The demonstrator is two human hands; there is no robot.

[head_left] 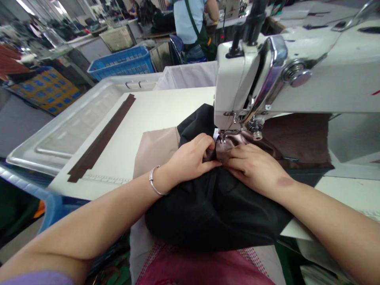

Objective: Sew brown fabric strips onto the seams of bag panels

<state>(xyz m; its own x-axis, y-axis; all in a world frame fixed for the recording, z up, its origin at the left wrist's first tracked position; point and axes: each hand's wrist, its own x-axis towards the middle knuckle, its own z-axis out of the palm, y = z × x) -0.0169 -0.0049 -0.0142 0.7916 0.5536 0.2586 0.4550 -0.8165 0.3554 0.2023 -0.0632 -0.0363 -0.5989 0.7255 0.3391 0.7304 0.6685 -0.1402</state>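
Observation:
Both hands meet on bunched cloth just in front of the needle area of a white sewing machine. My left hand, with a bracelet at the wrist, is closed with its fingertips pinching the black fabric. My right hand presses and grips a shiny brown fabric beside the presser foot. The black cloth drapes over the table's front edge towards my lap. Beige cloth spreads to the left, and dark brown cloth lies under the machine arm.
Dark brown strips lie on the white table at the left, by a printed ruler scale. A clear plastic tray adjoins the table. Behind it stand a blue crate and a seated person.

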